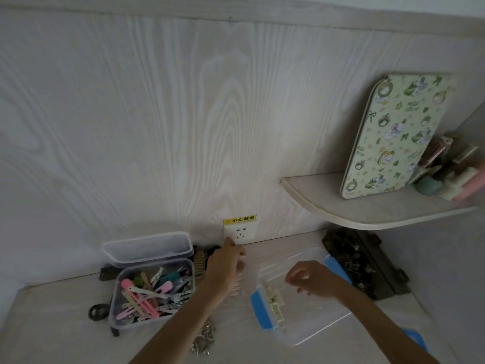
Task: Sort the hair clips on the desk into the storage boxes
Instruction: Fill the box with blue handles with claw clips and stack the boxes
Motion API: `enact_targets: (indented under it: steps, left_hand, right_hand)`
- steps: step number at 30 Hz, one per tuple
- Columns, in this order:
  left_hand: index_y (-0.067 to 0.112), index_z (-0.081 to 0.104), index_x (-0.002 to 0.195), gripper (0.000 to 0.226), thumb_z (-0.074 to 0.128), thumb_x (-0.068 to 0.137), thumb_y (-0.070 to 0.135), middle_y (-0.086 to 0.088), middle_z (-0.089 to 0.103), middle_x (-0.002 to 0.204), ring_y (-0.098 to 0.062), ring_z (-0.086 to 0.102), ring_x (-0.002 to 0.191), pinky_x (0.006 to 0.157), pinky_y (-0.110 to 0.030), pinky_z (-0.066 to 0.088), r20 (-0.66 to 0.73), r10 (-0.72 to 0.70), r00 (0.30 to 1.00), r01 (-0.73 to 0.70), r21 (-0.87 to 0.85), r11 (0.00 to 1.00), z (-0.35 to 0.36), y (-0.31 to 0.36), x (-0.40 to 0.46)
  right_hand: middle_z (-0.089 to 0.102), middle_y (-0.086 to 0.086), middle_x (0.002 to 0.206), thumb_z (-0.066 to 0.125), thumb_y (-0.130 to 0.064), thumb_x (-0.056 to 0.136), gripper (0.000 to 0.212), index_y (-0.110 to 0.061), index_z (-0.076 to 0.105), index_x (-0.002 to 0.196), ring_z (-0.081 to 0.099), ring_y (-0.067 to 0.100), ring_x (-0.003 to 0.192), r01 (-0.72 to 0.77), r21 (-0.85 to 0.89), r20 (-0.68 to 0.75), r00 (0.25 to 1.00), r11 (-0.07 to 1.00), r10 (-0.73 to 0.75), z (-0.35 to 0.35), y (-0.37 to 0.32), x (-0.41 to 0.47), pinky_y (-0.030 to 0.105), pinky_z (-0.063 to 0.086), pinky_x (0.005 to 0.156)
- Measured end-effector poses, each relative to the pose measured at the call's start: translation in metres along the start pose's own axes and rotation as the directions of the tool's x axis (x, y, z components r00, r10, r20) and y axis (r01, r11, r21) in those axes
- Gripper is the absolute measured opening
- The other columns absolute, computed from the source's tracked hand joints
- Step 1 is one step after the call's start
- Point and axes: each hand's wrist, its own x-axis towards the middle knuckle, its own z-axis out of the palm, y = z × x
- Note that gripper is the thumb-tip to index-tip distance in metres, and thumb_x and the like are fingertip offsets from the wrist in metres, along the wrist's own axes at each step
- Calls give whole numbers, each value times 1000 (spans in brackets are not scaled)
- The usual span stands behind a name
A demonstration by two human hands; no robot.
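My left hand [223, 261] reaches toward the back of the desk [65, 342], fingers curled on a pale clip [237, 281], beside the clear box [152, 292] full of coloured hair clips. My right hand [312, 278] hovers, fingers loosely curled, over the blue-latched box [301, 300] holding cream clips [274, 298].

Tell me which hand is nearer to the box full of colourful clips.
Left. The left hand is just right of the clip box, close to its rim. The right hand is farther right, over the blue-latched box.

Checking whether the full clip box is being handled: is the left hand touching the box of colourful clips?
Apart. The head view shows the left hand to the right of the clip box, with desk and other clips between them.
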Motion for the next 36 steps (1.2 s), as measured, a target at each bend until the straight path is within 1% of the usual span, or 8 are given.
enact_targets:
  steps: [4,10,15,21,25,29,32,36]
  left_hand:
    - [17,66,103,23,63,86,31,9,68,97,1,63,82,75,-17,53,-104,124,987,-143,-208,968,-24,0,-20]
    - [21,64,97,19,61,84,34,11,69,94,-5,67,85,79,-18,55,-114,183,976,-215,-572,791,-72,27,-31]
    - [23,55,117,28,59,89,25,11,58,121,-6,61,104,88,-18,51,-39,200,979,-184,-592,785,-78,38,-25]
    - [13,31,141,61,47,93,47,-6,41,142,-19,55,115,92,-30,48,408,-185,894,253,-119,960,-31,34,-31]
    - [8,31,140,53,50,95,30,-13,46,136,-28,58,113,88,-39,55,594,-242,767,496,-310,811,-5,52,-31]
    - [11,34,139,50,52,95,26,-14,48,136,-29,58,114,88,-39,54,598,-241,765,509,-331,794,-4,55,-22]
    - [13,36,138,47,51,95,26,-14,52,134,-29,60,112,89,-39,54,628,-236,741,518,-313,796,-4,51,-18]
    - [14,36,138,48,52,94,26,-14,52,135,-28,59,113,89,-38,54,654,-210,727,502,-298,812,-3,49,-12]
  right_hand:
    - [64,-12,91,58,-21,90,13,-31,61,83,63,-8,70,173,130,-90,983,976,-162,-11,-21,-13,5,44,54]
    - [46,-12,138,47,-50,90,56,-31,33,141,45,10,127,140,269,215,956,953,-201,10,-49,-8,32,39,104]
    - [67,5,116,58,-35,84,43,-16,54,122,64,21,108,73,560,272,925,826,-267,-5,-49,-19,29,53,91]
    - [66,7,99,72,-24,79,27,-12,54,95,68,15,81,-173,-74,124,975,982,182,-46,0,-15,20,57,58]
    - [62,13,117,68,-40,80,59,-4,45,121,67,24,96,-225,-451,-63,973,864,221,-2,28,7,29,56,72]
    - [64,5,107,72,-40,76,67,-13,37,126,69,16,80,-119,-291,70,987,949,145,28,46,24,23,56,66]
    - [54,7,125,71,-24,78,80,-13,22,140,61,17,102,-9,-349,304,945,937,123,32,45,21,16,47,72]
    - [53,10,131,56,-30,89,49,-13,41,133,55,25,115,108,-396,332,943,912,33,27,36,15,23,45,86]
